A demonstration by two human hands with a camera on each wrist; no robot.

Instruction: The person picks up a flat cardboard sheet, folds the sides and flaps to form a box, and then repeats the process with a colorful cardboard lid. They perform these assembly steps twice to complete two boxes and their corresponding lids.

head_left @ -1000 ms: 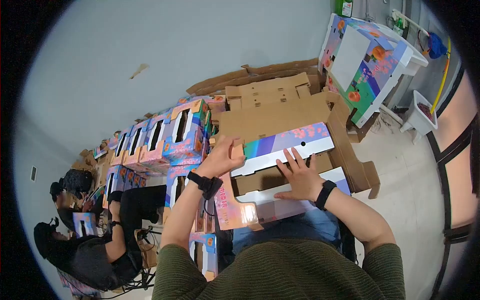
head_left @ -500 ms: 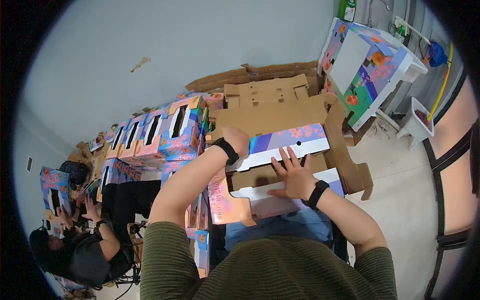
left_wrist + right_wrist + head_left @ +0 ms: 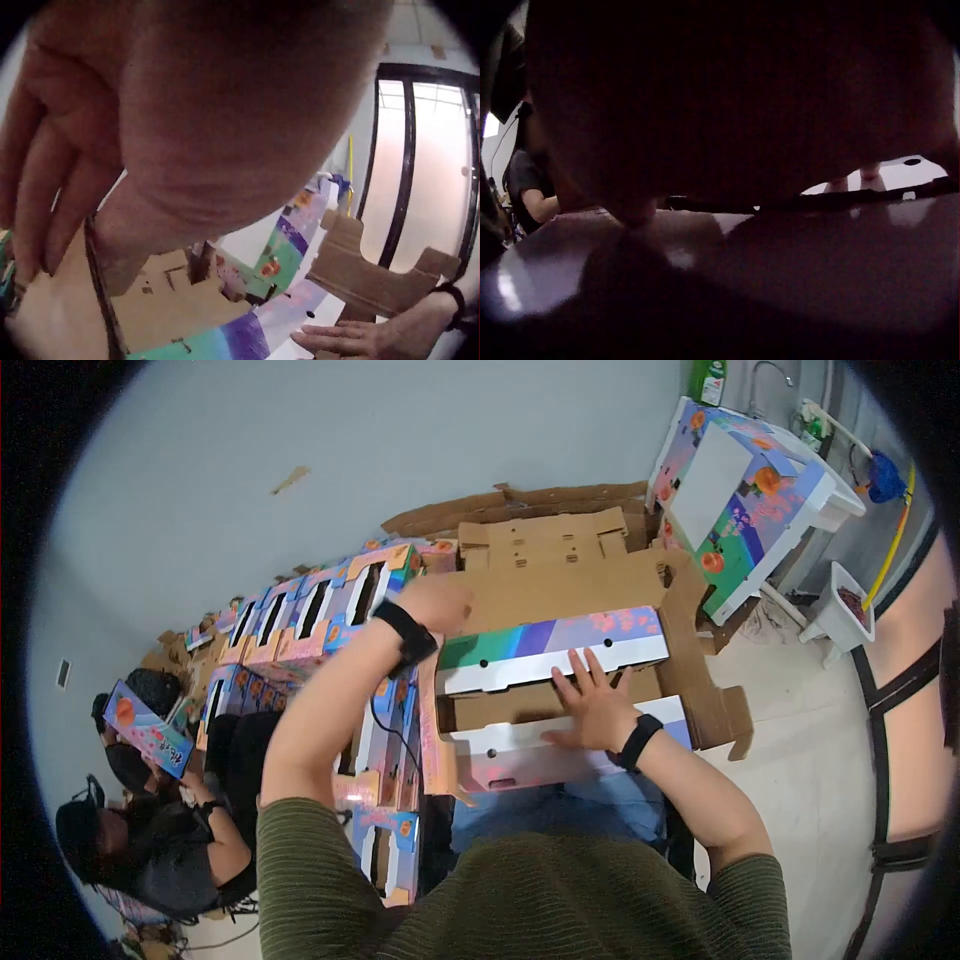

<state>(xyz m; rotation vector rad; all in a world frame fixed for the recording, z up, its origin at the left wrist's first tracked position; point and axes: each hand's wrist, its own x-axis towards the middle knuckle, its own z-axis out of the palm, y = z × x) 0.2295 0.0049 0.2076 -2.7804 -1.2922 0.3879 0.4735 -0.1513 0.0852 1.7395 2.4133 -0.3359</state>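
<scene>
A printed cardboard box (image 3: 552, 643) lies before me, its two long white-edged panels apart with brown inside showing between them. My left hand (image 3: 435, 603) is at its far left corner; in the left wrist view, the left hand's (image 3: 75, 142) fingers bend over the edge of a pale cardboard flap (image 3: 64, 307). The pink end flap (image 3: 434, 735) stands out at the left end, clear of the panels' holes. My right hand (image 3: 598, 718) rests with spread fingers across both panels. Its palm fills most of the dark right wrist view.
Brown flattened cardboard (image 3: 560, 585) lies behind the box. Finished-looking printed boxes (image 3: 345, 600) stand in rows at the left. Another person (image 3: 170, 840) handles a printed box (image 3: 150, 732) at the far left. A large printed carton (image 3: 745, 500) leans at the back right, near a white basin (image 3: 842, 610).
My left hand has moved left with the end flap, uncovering the left ends of the panels. The right hand stays on the box. The other person's box has turned.
</scene>
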